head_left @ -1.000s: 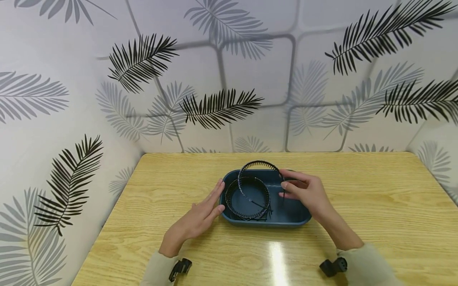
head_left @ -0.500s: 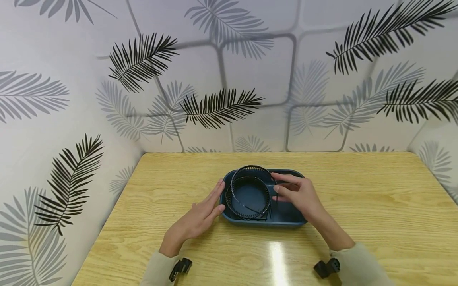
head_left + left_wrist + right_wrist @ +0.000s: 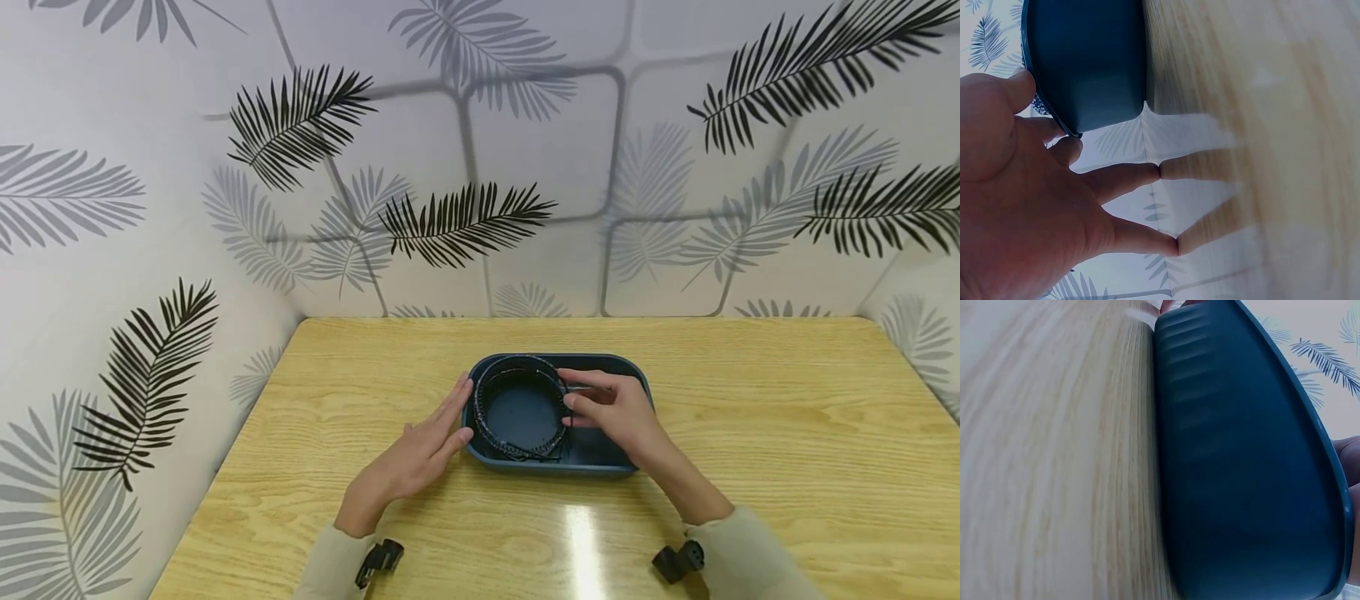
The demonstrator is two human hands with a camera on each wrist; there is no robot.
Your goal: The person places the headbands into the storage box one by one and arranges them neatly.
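Note:
A dark blue oblong tub [image 3: 555,472] stands on the table, its outer wall also seen in both wrist views. My right hand [image 3: 626,417] reaches over the tub and pinches one end of a black toothed headband [image 3: 481,417] between thumb and fingers. That headband lies over other black headbands [image 3: 517,373] stacked in the tub's left part; the overlap makes them hard to separate. Against the tub's left end rests my left hand [image 3: 420,454], its fingers straight; in the left wrist view some fingertips touch the tabletop. The right wrist view shows only a sliver of the right hand.
The light wood table [image 3: 360,367] runs back to a wall [image 3: 540,167] with a leaf pattern. A black wrist mount [image 3: 380,562] sits at the left sleeve and another mount [image 3: 678,562] at the right sleeve.
My right hand has moved left and lowered the headband, which stood raised above the tub, onto the stack. The left hand and tub have stayed in place.

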